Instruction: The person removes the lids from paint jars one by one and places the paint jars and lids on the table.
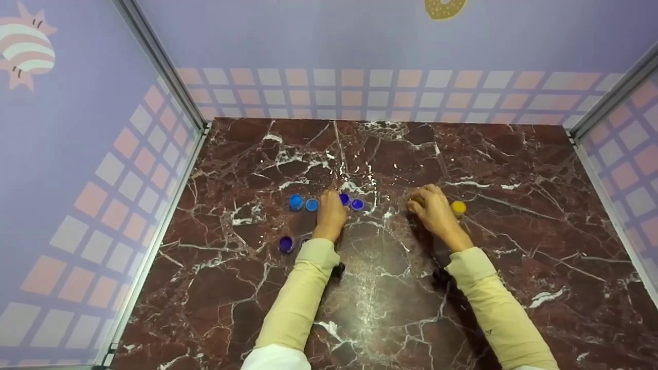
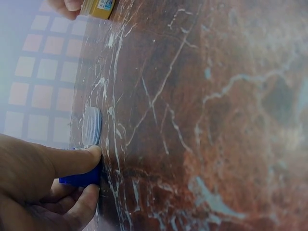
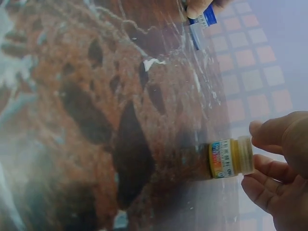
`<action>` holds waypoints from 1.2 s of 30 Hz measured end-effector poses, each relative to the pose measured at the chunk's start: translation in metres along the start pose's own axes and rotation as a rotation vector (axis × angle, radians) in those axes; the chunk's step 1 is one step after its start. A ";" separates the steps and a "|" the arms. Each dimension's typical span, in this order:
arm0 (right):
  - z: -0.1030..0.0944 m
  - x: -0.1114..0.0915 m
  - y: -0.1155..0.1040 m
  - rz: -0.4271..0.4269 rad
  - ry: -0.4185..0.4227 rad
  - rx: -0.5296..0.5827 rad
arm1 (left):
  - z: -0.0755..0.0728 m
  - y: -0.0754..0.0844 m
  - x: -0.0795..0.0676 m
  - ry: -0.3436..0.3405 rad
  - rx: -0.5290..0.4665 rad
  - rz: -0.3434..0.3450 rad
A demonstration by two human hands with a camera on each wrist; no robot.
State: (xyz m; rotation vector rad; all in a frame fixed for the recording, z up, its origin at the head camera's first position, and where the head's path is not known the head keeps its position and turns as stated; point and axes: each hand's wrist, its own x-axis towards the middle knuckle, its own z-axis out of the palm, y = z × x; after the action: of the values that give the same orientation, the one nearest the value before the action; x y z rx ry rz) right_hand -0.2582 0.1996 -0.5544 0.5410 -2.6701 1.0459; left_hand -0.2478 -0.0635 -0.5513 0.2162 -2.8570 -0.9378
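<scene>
Left hand is pinching the blue jar; right of it, the right hand is curling around the yellow jar near its top. Uneven squeezing could be tipping that; careless nudging, shoving the translucent lid beside the blue jar.

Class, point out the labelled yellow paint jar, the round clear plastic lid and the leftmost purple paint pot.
Labelled yellow paint jar (image 3: 224,158), right wrist view: its label.
Round clear plastic lid (image 2: 92,126), left wrist view: its visible middle.
Leftmost purple paint pot (image 1: 286,244), head view: its top.
</scene>
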 end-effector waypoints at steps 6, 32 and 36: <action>-0.001 -0.002 0.003 -0.019 0.019 0.002 | 0.002 0.002 0.000 0.019 0.005 0.031; -0.003 -0.043 -0.013 0.011 -0.011 0.019 | 0.004 0.000 -0.003 -0.018 0.019 -0.012; -0.003 -0.054 -0.020 0.018 -0.031 0.023 | 0.005 0.000 -0.004 -0.021 0.006 -0.012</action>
State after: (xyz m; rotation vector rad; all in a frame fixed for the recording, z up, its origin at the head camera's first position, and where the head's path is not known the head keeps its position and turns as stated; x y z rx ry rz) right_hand -0.2009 0.2016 -0.5580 0.5423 -2.6975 1.0833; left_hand -0.2451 -0.0603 -0.5558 0.2252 -2.8804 -0.9397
